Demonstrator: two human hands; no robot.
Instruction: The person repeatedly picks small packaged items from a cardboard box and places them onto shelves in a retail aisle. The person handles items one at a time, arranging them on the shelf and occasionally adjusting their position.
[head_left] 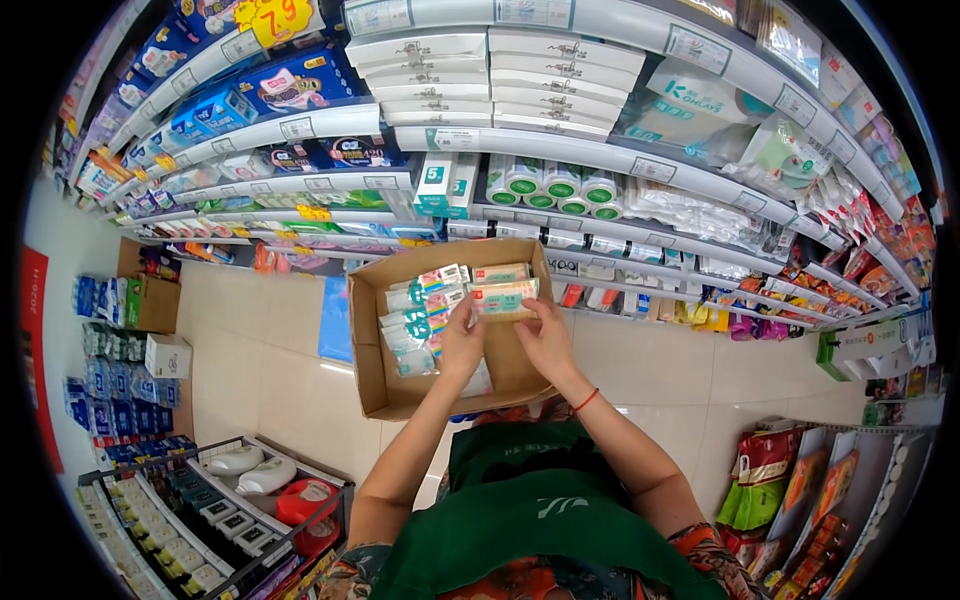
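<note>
An open cardboard box [368,365] sits in front of me, below the shelves. Over its right half, both hands grip a flat beige packet [505,297] with a pale green label. My left hand [463,345] pinches the packet's left end, and my right hand [547,345] has its lower right corner. Just behind it lies a similar beige packet [500,272]. Several clear-and-teal packets [408,330] with white and pink ends are piled in the box's left half. Part of the box's bottom is hidden by my hands.
Shelves ahead carry white flat boxes [420,75], green-ended rolls [545,180] and teal-and-white cartons [435,185]. A rack with bottles [265,475] stands at lower left, and bagged goods [755,480] at lower right. Tiled floor [270,340] shows between them.
</note>
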